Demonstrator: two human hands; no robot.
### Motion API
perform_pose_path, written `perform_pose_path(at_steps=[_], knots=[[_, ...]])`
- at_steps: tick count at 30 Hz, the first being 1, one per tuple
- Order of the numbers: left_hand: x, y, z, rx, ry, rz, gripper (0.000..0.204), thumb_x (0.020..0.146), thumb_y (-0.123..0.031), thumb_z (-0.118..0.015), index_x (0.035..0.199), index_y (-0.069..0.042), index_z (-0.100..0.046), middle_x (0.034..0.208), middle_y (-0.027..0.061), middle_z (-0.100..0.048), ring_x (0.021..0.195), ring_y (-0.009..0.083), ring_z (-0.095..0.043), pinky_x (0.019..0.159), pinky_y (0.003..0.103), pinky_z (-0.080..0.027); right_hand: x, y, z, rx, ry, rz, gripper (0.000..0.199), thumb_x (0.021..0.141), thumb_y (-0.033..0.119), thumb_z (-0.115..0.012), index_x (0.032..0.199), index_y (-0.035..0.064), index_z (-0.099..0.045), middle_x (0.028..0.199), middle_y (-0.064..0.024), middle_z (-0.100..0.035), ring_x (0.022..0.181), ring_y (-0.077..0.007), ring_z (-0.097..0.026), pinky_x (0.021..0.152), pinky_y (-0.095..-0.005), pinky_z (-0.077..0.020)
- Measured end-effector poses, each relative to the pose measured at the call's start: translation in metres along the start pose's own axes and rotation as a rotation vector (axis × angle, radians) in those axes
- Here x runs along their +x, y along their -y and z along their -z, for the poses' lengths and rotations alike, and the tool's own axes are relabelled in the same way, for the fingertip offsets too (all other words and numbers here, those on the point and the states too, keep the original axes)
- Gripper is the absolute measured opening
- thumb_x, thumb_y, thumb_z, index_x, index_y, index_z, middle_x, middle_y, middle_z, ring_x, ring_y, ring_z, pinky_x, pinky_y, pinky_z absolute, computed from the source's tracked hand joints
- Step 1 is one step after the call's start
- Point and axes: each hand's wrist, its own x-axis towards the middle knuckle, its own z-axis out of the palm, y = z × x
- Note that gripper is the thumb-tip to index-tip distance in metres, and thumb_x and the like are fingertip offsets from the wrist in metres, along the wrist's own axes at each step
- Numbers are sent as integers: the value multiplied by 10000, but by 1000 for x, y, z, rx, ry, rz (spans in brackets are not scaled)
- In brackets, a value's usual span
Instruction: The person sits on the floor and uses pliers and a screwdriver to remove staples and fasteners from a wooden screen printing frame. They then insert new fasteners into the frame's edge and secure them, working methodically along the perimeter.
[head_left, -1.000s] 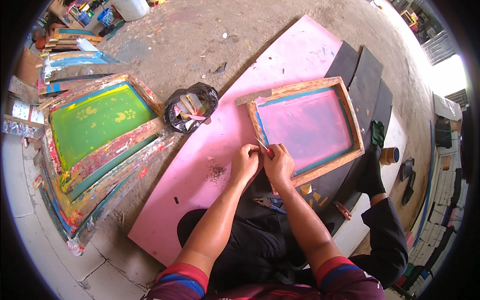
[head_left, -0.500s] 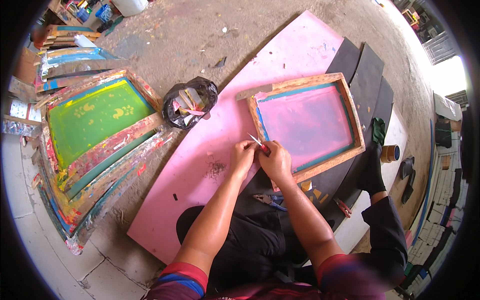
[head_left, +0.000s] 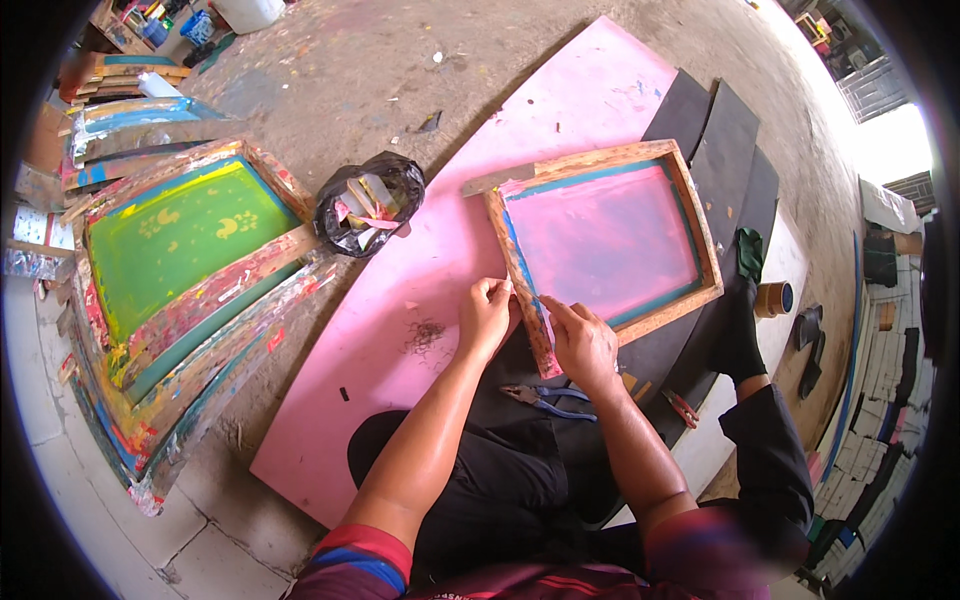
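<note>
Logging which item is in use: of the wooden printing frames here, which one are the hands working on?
The pink-meshed frame lying alone on the pink board. Both the left hand and right hand are at its near corner. The green-meshed frame tops a stack at the left, untouched.

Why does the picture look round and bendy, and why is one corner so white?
In the head view, the fisheye lens curves straight edges, so the pink board bows toward the dark round rim; daylight at the upper right washes out to white; the wooden frame and both hands, left hand and right hand, look sharp.
</note>
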Motion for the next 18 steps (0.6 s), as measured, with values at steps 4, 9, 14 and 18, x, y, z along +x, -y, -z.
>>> perform_pose_path(at_steps=[4,9,14,18], knots=[[-4,-5,-1,70,-22,-21,266,1067,-207,-664,1034,46,-740,930,161,-786,873,250,-763,795,390,-573,-2,-3,1,20,53,-48,317,995,177,-663,1295,181,-762,918,-142,-731,888,-382,-734,771,-488,-575],[-5,-10,-3,77,-54,18,292,1040,-248,-715,1036,43,-740,906,157,-786,834,243,-763,765,378,-580,1,-6,2,157,137,-93,345,986,203,-690,1322,151,-745,1001,-192,-736,934,-410,-734,829,-513,-573],[-16,-36,-1,95,-10,37,267,1004,-221,-769,1032,43,-741,888,133,-790,796,203,-753,736,340,-580,3,-2,7,172,173,-131,368,981,200,-718,1345,156,-746,976,-195,-714,947,-413,-722,843,-491,-564],[-13,-20,-2,87,-68,-19,237,1007,-187,-759,1029,49,-746,882,128,-790,785,193,-744,738,342,-577,3,0,4,166,139,-140,375,973,180,-716,1346,162,-752,978,-188,-733,945,-402,-734,844,-493,-569]])
